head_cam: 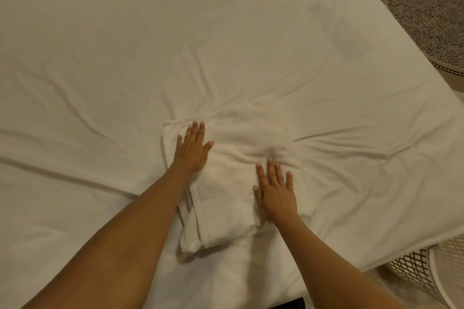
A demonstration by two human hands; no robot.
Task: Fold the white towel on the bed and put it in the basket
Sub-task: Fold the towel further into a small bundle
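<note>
The white towel (232,158) lies folded into a thick rectangle on the white bed (125,45), near the bed's front edge. My left hand (192,149) rests flat on the towel's left side, fingers spread. My right hand (276,189) presses flat on the towel's right front part, fingers apart. Neither hand grips anything. The white lattice basket (414,271) stands on the floor at the lower right, just past the bed's corner, partly cut off by the frame.
A round patterned rug (426,12) covers the floor at the upper right beside the bed. The bed sheet is wrinkled around the towel. The bed's right edge runs diagonally from top centre to lower right.
</note>
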